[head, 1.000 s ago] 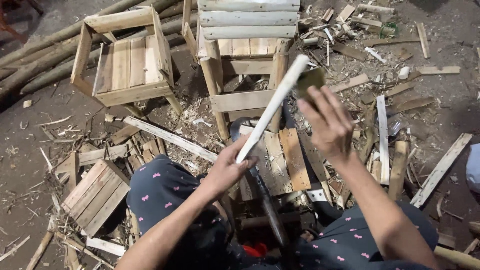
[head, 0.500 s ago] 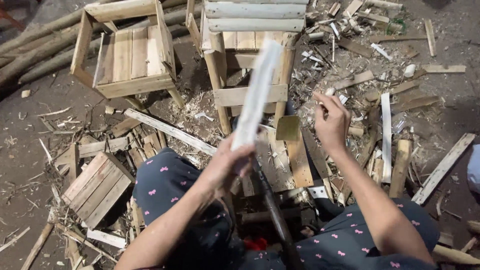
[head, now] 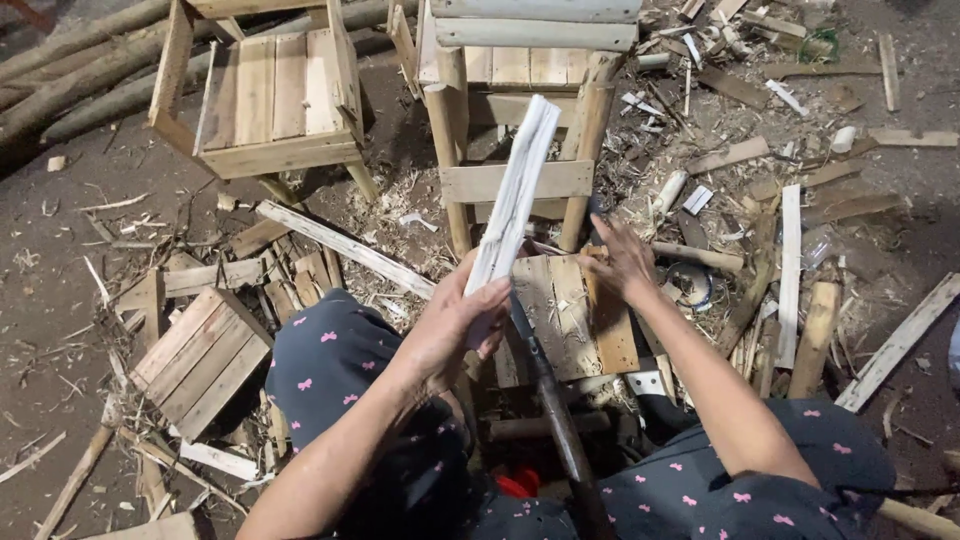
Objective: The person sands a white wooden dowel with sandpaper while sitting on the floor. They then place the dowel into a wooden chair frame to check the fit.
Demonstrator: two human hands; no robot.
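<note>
Ahead of you on the dirt floor [head: 60, 300] stand two slatted wooden stools [head: 270, 100], logs [head: 90, 90] behind them; a small slatted panel [head: 195, 360] lies left, offcuts [head: 790, 270] scattered right.

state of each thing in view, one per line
left hand: closed around the pale stick
pale stick: held tilted, upper end away from the person
right hand: palm down on the slatted board, holding nothing visible
slatted board: lying flat on the ground
stool: standing upright
crate: tipped on its side
</note>
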